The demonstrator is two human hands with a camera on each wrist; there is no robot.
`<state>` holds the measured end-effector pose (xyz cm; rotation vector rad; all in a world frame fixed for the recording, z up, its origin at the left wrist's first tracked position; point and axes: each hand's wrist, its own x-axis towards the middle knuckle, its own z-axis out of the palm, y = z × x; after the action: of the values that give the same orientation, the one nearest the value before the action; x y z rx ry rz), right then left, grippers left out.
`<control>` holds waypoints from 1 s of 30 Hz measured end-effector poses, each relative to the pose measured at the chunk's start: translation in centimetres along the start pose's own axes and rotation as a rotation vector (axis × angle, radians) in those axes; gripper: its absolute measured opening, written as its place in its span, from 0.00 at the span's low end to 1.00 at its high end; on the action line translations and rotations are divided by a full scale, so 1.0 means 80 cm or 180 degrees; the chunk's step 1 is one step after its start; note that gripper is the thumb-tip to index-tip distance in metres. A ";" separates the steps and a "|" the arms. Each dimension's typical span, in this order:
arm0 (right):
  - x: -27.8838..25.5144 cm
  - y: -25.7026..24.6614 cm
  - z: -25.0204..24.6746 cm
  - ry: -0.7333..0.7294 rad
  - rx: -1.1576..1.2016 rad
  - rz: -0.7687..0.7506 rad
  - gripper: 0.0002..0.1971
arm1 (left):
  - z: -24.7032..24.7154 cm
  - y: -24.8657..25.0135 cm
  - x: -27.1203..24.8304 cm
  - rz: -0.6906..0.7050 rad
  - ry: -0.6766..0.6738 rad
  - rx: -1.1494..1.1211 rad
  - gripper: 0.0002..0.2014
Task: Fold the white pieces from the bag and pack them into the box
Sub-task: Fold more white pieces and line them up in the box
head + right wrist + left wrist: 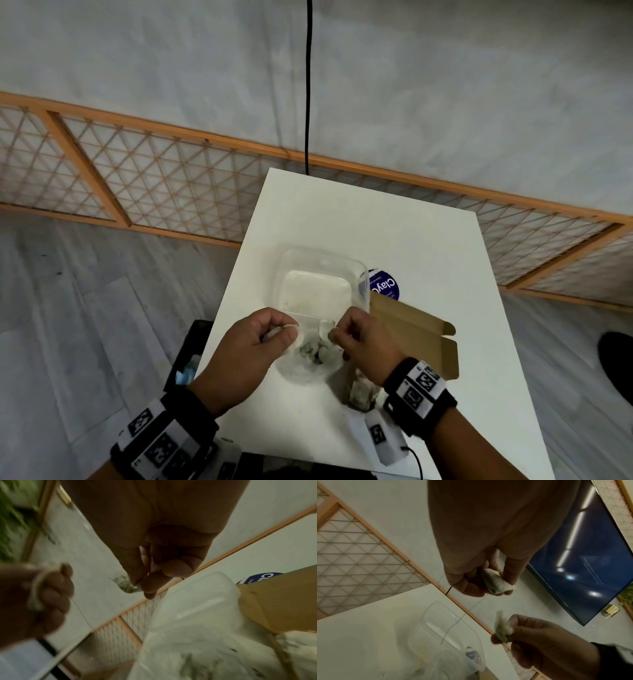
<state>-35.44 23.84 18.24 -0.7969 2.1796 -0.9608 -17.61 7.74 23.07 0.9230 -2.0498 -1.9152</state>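
Note:
Both hands hover over the white table (pixel 428 246), just above a crumpled clear bag (pixel 308 363) that holds more speckled white pieces. My left hand (pixel 291 330) pinches a folded white piece (pixel 496 584) between thumb and fingers, and a thin thread (pixel 453 624) trails down from it. Close to its right, my right hand (pixel 334 334) pinches a smaller white piece (pixel 502 630) at its fingertips (pixel 149 595). The open brown cardboard box (pixel 414 329) lies right of the hands with several pieces inside (pixel 359 390), partly hidden by my right wrist.
An empty clear plastic tub (pixel 318 281) stands just behind the hands, with a blue round lid (pixel 385 286) at its right. A black cable (pixel 308 85) hangs behind the table. A dark bin (pixel 191 356) sits off the table's left edge. A dark screen (pixel 590 555) hangs on the wall.

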 end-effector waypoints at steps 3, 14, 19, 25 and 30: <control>-0.024 -0.030 -0.025 0.0137 0.0584 -0.0218 0.09 | 0.007 0.006 0.002 -0.0015 -0.0194 -0.0137 0.02; -0.070 -0.107 -0.089 0.0639 -0.0630 -0.1592 0.05 | 0.008 0.026 -0.005 0.0451 -0.0449 0.0356 0.05; -0.076 -0.123 -0.107 0.0674 -0.0653 -0.1609 0.07 | 0.004 0.039 -0.010 0.0616 -0.0611 0.0427 0.05; -0.084 -0.138 -0.116 0.0459 -0.0014 -0.1384 0.04 | 0.014 0.069 -0.019 0.1051 -0.0994 0.0374 0.04; -0.092 -0.151 -0.118 0.0300 0.0314 -0.1491 0.04 | 0.021 0.096 -0.018 0.1337 -0.0989 0.0254 0.05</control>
<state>-34.44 26.42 35.02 -1.2683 2.0417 -1.3448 -19.69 9.71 30.49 0.1811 -2.2721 -1.8384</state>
